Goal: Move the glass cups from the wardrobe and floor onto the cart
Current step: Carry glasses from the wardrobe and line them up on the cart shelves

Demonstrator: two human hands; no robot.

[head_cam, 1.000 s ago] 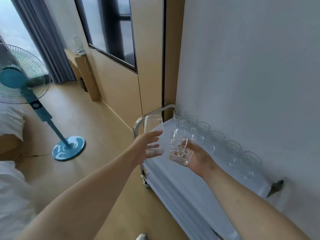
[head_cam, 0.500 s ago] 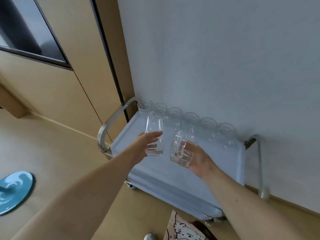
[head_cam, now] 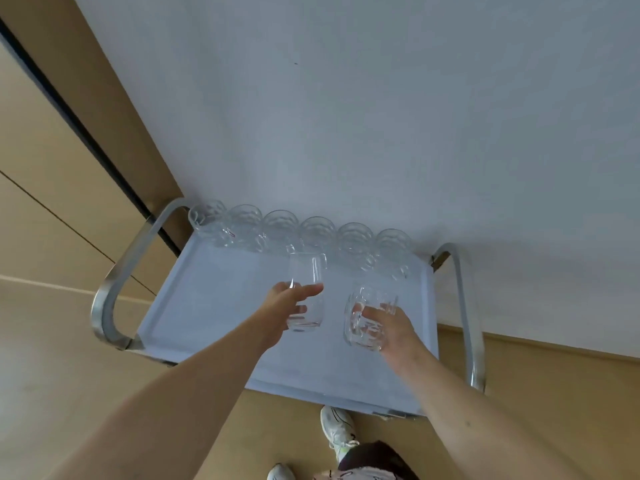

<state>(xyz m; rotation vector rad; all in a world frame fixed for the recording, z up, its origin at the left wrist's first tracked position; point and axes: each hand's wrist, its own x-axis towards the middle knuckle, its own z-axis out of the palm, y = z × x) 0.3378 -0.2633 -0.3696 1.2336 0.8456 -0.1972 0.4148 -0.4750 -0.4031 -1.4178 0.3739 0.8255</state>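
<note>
My left hand [head_cam: 289, 308] grips a smooth, tall clear tumbler [head_cam: 307, 277] above the middle of the cart [head_cam: 214, 299], a pale blue tray top with steel loop handles. Just to its right, my right hand [head_cam: 391, 329] holds a ribbed glass mug [head_cam: 369, 318], fingers wrapped around its side. Both glasses hang upright above the tray. Several ribbed glass cups [head_cam: 317, 235] stand in a row along the tray's back edge, against the white wall.
The white wall [head_cam: 381, 116] rises directly behind the cart. A wooden wardrobe panel [head_cam: 52, 174] with a dark gap stands at the left. The cart's steel handles [head_cam: 107, 296] flank the tray. My white shoes [head_cam: 337, 433] are on the wooden floor below.
The view has swung right and down, from the fan and wardrobe to the cart seen head-on. Both hands, still holding their glasses, have come over the tray's middle.
</note>
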